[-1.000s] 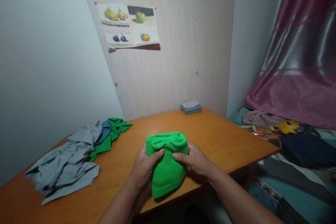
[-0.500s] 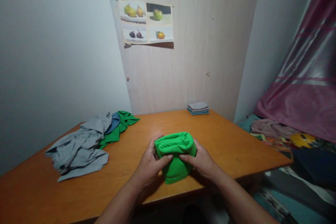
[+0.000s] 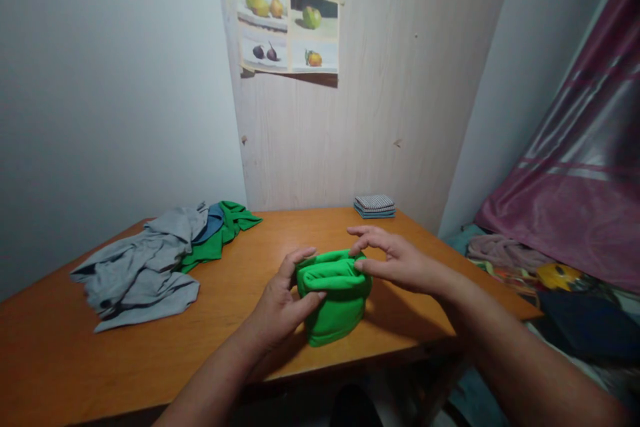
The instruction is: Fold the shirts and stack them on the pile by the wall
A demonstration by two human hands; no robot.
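Observation:
A bright green folded garment [image 3: 336,310] stands on its edge near the front of the table, its rolled layers showing along the top. My left hand [image 3: 287,293] grips its left side, thumb across the near face and fingers behind. Over the top right corner is my right hand [image 3: 393,257], its fingers apart and stretched out. The right thumb and a fingertip touch or nearly touch the upper fold; I cannot tell which.
On the wooden table [image 3: 165,373], a crumpled grey garment [image 3: 145,267] lies at the left beside green cloth [image 3: 210,253] and blue cloth. A small folded stack [image 3: 375,207] sits at the back. A pink curtain [image 3: 565,207] and piled fabrics are at the right.
My right hand has let go of the garment's right side and risen to its top corner, fingers spreading. The left hand keeps its hold. The view has shifted slightly.

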